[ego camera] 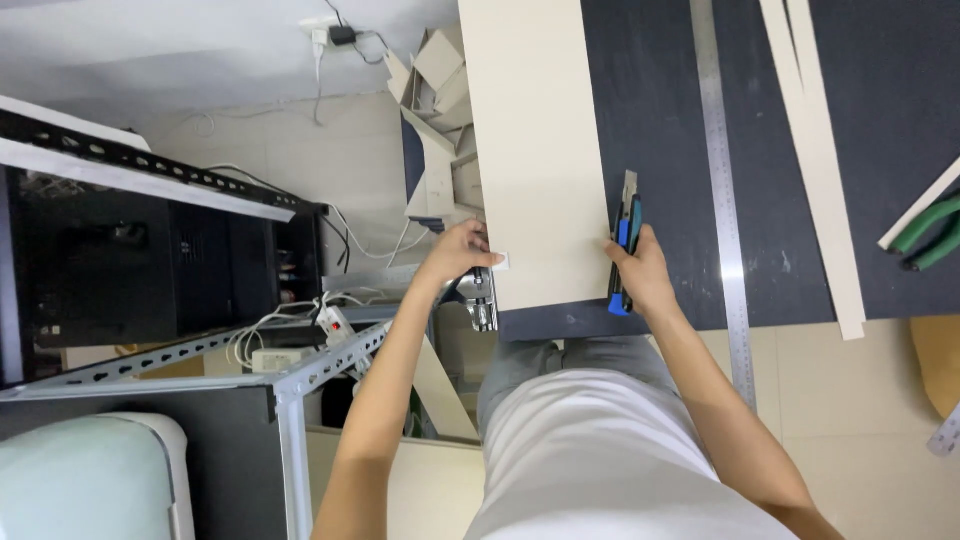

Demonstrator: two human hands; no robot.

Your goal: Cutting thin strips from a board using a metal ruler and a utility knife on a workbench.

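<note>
A wide cream board [535, 150] lies on a dark cutting mat [660, 120] on the table. My left hand [458, 250] rests at the board's left edge near its front corner, fingers closed on a small white piece, beside a metal clamp [483, 303]. My right hand [640, 272] grips a blue and black utility knife [624, 245]. Its blade lies along the board's right edge and points away from me.
A long steel ruler [722, 190] runs along the mat right of the knife. Cream strips [820, 150] and green-handled pliers [930, 230] lie further right. Cardboard offcuts [435, 110] are piled on the floor at left, by a metal shelf frame [290, 380] and cables.
</note>
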